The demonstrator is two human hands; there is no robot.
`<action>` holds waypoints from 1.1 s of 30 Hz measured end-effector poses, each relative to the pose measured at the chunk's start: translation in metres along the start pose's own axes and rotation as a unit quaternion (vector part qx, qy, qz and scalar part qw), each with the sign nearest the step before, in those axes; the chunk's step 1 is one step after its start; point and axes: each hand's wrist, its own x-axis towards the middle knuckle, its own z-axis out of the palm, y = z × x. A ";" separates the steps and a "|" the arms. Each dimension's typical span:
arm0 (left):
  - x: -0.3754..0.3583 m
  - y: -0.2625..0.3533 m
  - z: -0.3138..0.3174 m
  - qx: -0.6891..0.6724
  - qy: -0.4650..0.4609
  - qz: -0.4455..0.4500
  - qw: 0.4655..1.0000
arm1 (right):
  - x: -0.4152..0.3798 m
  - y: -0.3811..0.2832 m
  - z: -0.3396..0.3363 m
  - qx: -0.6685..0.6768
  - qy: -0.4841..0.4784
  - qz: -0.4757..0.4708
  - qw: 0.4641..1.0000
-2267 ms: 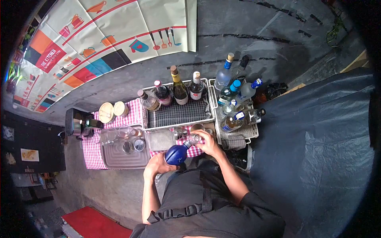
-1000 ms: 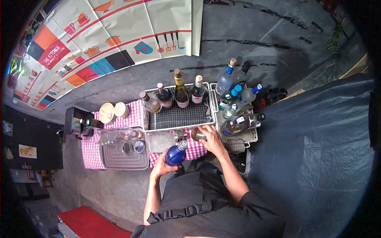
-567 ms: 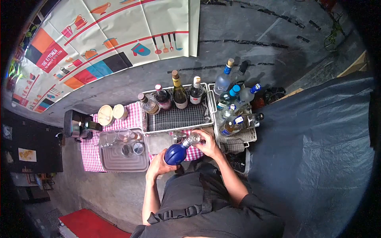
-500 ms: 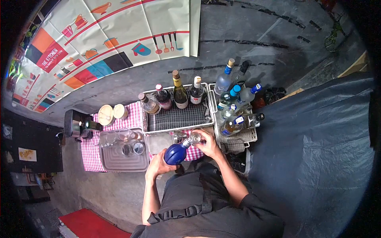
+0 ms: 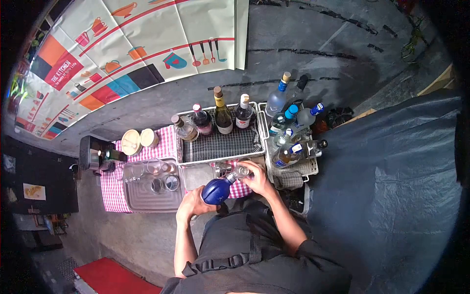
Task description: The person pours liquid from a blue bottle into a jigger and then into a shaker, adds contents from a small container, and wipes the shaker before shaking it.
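**Blue bottle tilted to a small glass over the checked cloth**

A round blue bottle [image 5: 216,191] is held by the left hand [image 5: 192,204], whose fingers are wrapped around its lower body. The bottle is tilted, with its neck pointing up and to the right, toward the right hand [image 5: 257,179]. A small glass [image 5: 240,171] is gripped by the right fingers, which are curled around it; the bottle's mouth is at the rim of this glass, but it cannot be told whether they touch. Both things are held above the near edge of the red checked cloth [image 5: 164,139].

Just beyond the right fingers a white tray [image 5: 220,144] with a dark checked liner is seen, and four bottles are standing along its far side. To the right of the right fingers a second tray [image 5: 296,166] is placed, crowded with clear bottles; about six can be counted, some with blue caps. To the left of the left fingers a metal tray [image 5: 152,198] is lying, with several glasses on it; their number cannot be told exactly. Beyond it two round wooden lids [image 5: 139,139] are resting on the cloth.
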 end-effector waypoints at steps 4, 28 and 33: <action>0.002 -0.006 0.001 0.011 0.001 0.007 1.000 | -0.001 0.002 0.002 0.000 -0.003 0.008 1.000; 0.000 -0.004 -0.002 0.030 -0.014 -0.022 0.999 | -0.002 0.013 0.005 -0.017 -0.032 0.022 0.999; -0.002 0.003 -0.007 0.029 -0.018 -0.024 0.999 | -0.003 0.018 0.005 -0.008 -0.041 0.027 0.999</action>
